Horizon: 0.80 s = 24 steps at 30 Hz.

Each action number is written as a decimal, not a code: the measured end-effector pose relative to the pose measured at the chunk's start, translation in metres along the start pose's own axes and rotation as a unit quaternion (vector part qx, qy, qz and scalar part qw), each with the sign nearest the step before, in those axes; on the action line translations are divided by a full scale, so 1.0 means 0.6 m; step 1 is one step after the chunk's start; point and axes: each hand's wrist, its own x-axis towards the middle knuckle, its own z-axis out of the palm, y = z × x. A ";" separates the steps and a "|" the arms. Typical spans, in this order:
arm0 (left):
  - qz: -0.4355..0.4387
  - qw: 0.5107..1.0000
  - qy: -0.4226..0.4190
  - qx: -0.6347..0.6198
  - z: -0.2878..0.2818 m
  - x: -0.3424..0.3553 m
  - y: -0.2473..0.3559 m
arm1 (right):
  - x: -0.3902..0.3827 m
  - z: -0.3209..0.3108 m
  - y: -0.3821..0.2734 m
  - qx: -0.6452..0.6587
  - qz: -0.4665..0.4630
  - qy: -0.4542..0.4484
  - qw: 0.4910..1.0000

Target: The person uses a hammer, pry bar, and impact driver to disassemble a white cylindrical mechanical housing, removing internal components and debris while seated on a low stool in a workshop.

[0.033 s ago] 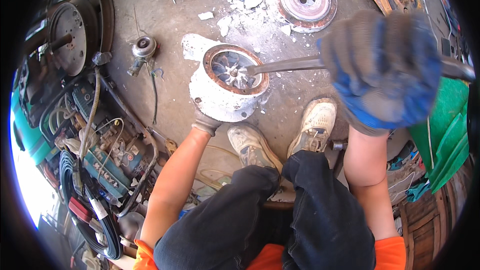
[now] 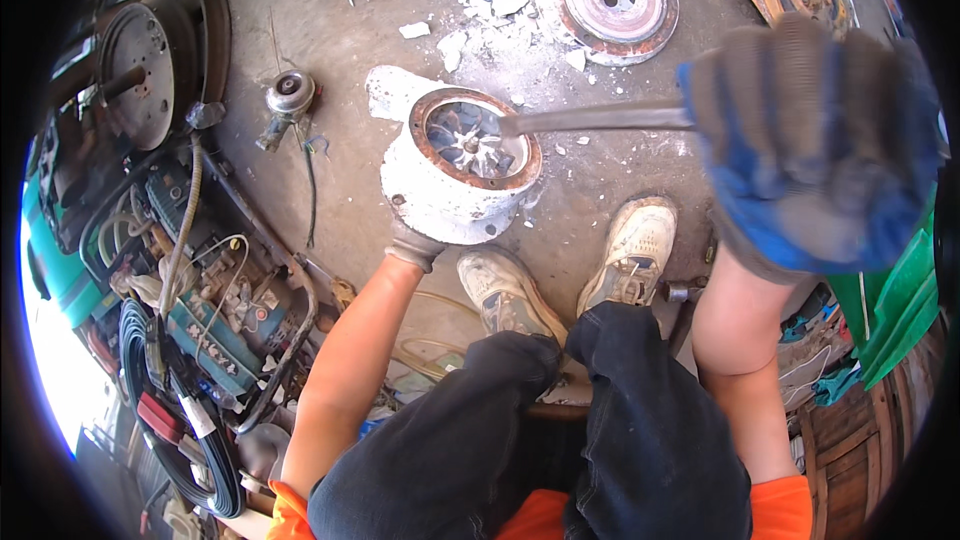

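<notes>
A white-painted metal pump housing [image 2: 440, 198] stands on the floor ahead of my feet, its rusty-rimmed round opening facing up and slightly tilted. Inside the opening sits a bladed impeller [image 2: 473, 144] with a centre nut. My left hand [image 2: 412, 246], gloved, grips the housing's near lower side; its fingers are mostly hidden. My right hand [image 2: 815, 145], in a blue and grey glove and blurred, is closed around a long metal pry bar [image 2: 610, 118]. The bar's tip is over the right part of the opening; whether it touches the impeller I cannot tell.
White flakes [image 2: 509, 4] and a round rusty cover plate [image 2: 640, 25] lie beyond the housing. A small metal part [image 2: 289, 95] with a cable is to its left. Machinery [image 2: 225, 310] and black hoses [image 2: 135, 370] crowd the left; a green sheet [image 2: 890, 305] lies right.
My right hand has moved right and a little nearer, and the pry bar has shifted with it, its tip slightly higher. My left hand and the housing stay nearly the same.
</notes>
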 end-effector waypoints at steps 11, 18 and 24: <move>0.010 1.000 -0.004 0.011 -0.008 0.016 0.003 | -0.023 0.010 0.064 0.061 0.031 0.097 0.993; 0.014 1.000 -0.010 0.022 -0.016 0.013 0.001 | -0.012 -0.022 0.026 0.055 0.013 -0.002 0.998; 0.021 0.999 -0.021 0.029 -0.019 0.021 0.000 | -0.056 0.023 0.096 0.118 0.058 0.217 0.967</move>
